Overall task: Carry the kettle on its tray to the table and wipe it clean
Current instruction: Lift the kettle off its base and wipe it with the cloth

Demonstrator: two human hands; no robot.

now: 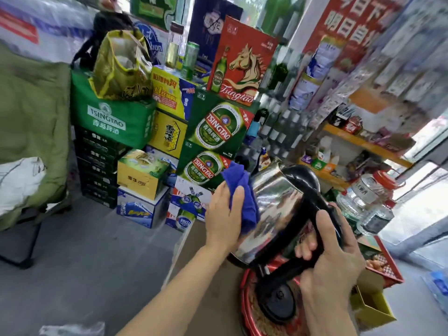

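Step in hand: wiping. The carry looks finished, judging by the red tray (244, 294) lying under the work at about 5 o'clock in the view.
Kettle (274, 209): steel body, lifted off its black base (278, 299), tilted with the spout toward 11 o'clock; it hangs just above the tray, right of centre.
Right hand (332, 258): fingers curled round the black handle (312, 202), clamped on it and bearing the kettle's weight.
Left hand (225, 214): fingers fairly straight, pressing a blue cloth (242, 197) flat against the kettle's side at its 9 o'clock face.
Base: sits on the tray directly below the kettle, apart from it.
Surroundings: stacked beer cartons (213, 132) at 12 o'clock; a green folding chair (31, 132) at 9 o'clock.
Table surface: mostly hidden by the tray and arms; cannot tell its edge.
Next move, judged: slide the cloth round the body while the handle grip turns the kettle to present unwiped faces; keep the tilt steady.
Risk, judged: smooth steel may slip against the cloth's push.
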